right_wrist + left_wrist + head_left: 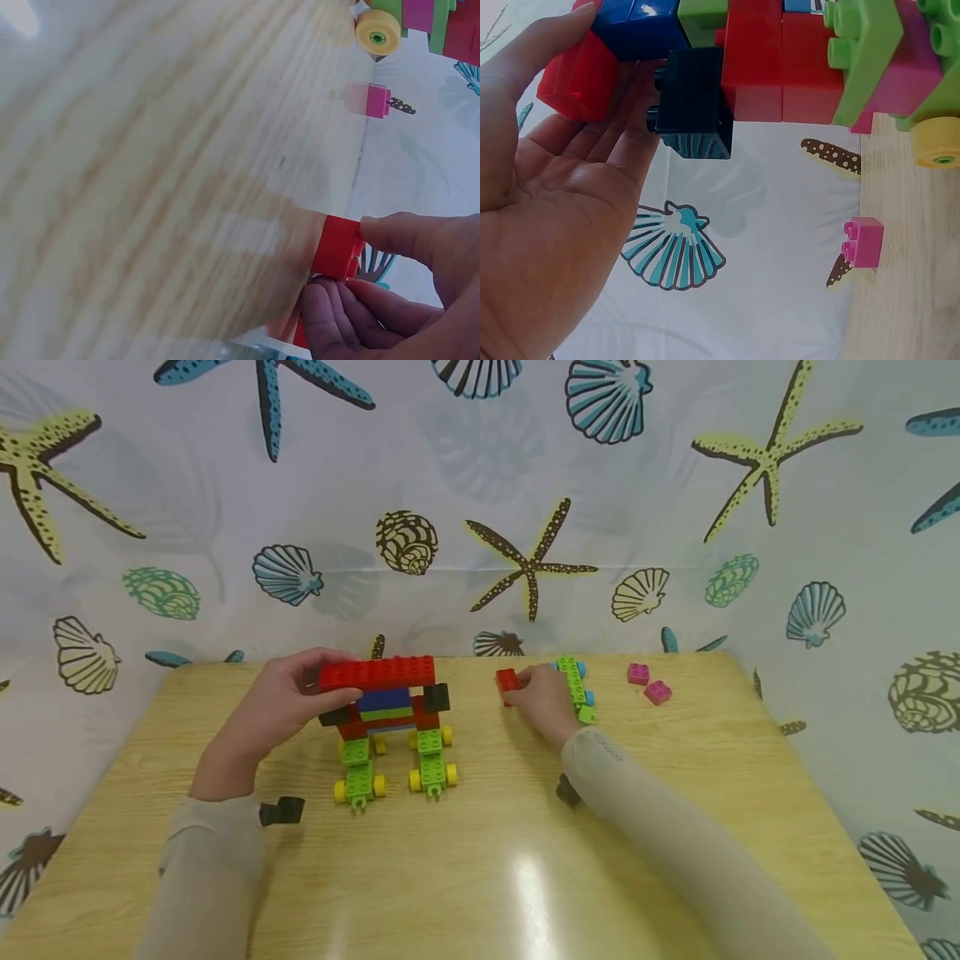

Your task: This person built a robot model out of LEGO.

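Note:
My left hand [273, 706] grips the long red brick [378, 672] on top of a built toy of blocks. Under that brick come blue bricks [641, 26], black bricks [436, 697] at the ends, red bricks [757, 67], and green wheeled bases [358, 781] with yellow wheels [452, 774]. Thumb and fingers of my right hand [546, 700] pinch a small red brick [336, 246] at the table's back. A second bit of red [300, 334] shows below those fingers, mostly hidden.
Just right of my right hand lies a green wheeled base [572, 681] with blue wheels. Two pink bricks [638, 674] sit farther right. Behind the wooden table [465, 877] hangs a cloth [337, 510] printed with shells and starfish.

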The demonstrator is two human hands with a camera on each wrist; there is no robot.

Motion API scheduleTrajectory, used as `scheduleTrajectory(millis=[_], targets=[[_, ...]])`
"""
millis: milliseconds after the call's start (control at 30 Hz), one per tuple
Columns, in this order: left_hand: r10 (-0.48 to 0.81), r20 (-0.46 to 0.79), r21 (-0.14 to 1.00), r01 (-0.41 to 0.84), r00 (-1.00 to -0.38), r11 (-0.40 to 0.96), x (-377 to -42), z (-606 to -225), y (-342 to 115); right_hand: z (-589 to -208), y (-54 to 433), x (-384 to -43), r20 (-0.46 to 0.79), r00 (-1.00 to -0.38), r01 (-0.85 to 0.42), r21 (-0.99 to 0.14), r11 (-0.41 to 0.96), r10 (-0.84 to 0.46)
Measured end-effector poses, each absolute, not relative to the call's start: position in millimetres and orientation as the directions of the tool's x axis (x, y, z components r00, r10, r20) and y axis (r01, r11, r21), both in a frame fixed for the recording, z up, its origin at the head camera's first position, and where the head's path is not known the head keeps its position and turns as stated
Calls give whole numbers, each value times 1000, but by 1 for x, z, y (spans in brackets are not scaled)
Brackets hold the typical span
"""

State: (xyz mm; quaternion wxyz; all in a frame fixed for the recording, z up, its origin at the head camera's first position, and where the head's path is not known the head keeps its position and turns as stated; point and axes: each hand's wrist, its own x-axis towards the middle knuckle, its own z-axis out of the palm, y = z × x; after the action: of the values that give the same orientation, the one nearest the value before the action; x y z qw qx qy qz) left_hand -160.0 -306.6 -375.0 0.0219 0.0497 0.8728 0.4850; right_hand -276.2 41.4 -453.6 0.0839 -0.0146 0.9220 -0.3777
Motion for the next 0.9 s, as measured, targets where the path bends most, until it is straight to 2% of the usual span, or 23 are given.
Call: scheduleTrajectory(millis=[300, 633, 900], targets=[[105, 7, 857, 60, -994, 513, -160, -375, -306, -449, 54, -265, -195, -962, -5, -692, 721, -194], [97, -4, 859, 46, -995, 509, -161, -375, -307, -482, 76, -281, -224, -938, -61, -644, 763, -263], [96, -6, 865, 43, -995, 499, -163, -375, -306, -447, 75, -246, -223, -943, -49, -642, 765, -247]])
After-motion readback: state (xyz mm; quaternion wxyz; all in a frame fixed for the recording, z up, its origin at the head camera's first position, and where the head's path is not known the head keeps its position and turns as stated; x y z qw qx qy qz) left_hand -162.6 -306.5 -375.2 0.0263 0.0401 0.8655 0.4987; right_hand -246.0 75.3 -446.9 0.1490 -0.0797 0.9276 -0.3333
